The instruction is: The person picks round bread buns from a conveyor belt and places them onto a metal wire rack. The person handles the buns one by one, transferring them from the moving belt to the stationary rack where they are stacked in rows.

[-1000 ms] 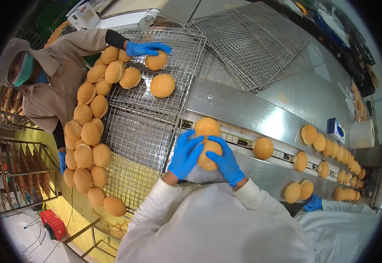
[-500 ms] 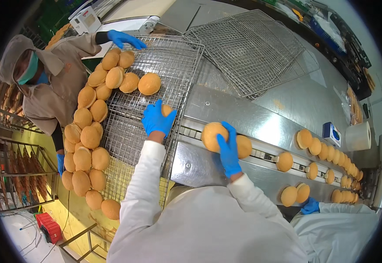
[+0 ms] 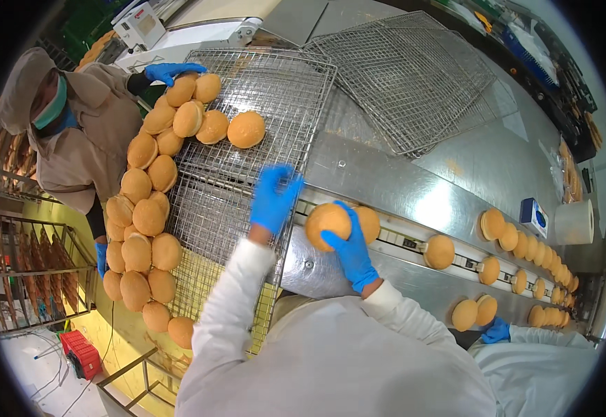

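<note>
My left hand [image 3: 275,200], gloved in blue and blurred, is over the right side of the wire rack [image 3: 209,208]. Its fingers and thumb are apart, and no bun shows between them. In my blue-gloved right hand [image 3: 355,254], a round golden bun [image 3: 328,226] is gripped between thumb and fingers above the near end of the conveyor [image 3: 403,242]. A second bun [image 3: 367,222] sits against the back of those fingers; whether I hold it too is unclear. Buns [image 3: 136,251] are massed along the rack's left side, with a single bun [image 3: 246,129] further in.
Across from me, a co-worker's gloved hand [image 3: 171,71] touches the far-left buns. More buns [image 3: 440,251] line the conveyor to the right, where another person's gloved hand [image 3: 496,329] rests. Stacked wire racks [image 3: 407,83] lie on the steel table [image 3: 358,142].
The bun seen at my left hand is no longer visible, and that hand has moved right toward the rack's edge. My right hand has shifted slightly left with its bun. The view has shifted slightly.
</note>
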Motion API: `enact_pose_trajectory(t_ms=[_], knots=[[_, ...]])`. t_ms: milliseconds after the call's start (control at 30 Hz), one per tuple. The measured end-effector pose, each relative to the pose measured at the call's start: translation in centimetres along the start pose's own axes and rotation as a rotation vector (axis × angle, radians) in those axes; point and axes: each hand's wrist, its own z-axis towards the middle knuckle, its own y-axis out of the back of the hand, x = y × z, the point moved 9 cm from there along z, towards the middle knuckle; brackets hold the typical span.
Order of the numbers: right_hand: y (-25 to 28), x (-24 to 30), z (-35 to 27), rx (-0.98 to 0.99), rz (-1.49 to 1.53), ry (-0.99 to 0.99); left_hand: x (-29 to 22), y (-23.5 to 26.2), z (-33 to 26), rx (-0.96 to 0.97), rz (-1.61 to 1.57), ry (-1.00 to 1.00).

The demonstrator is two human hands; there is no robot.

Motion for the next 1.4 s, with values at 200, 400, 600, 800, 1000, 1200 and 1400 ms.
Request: enact_pose_trajectory(t_ms=[200,400,600,800,1000,1200,1400], knots=[[2.6,-0.3,1.9,-0.120,0.002,-0.055,-2.2,9.5,14.2,-0.396,1.336,-0.340],[4.7,1.9,0.5,-0.399,-0.826,0.324,-0.7,5.9,11.0,-0.101,0.748,-0.080],[-1.0,2.3,1.6,-0.104,0.192,-0.041,-0.2,0.4,0.0,0.071,0.214,-0.171],[0.8,0.2,1.7,-0.045,0.065,-0.120,-5.9,4.0,5.5,-0.024,0.382,-0.245],[3.4,-1.5,2.1,-0.178,0.212,-0.112,-3.5,13.1,17.2,0.142,1.750,-0.262],[3.8,2.1,0.4,-0.406,-0.846,0.335,-1.8,11.4,17.3,0.207,1.906,-0.198],[2.8,-1.0,0.4,-0.172,-0.208,0.028,-3.9,10.0,13.1,0.156,1.482,-0.340]])
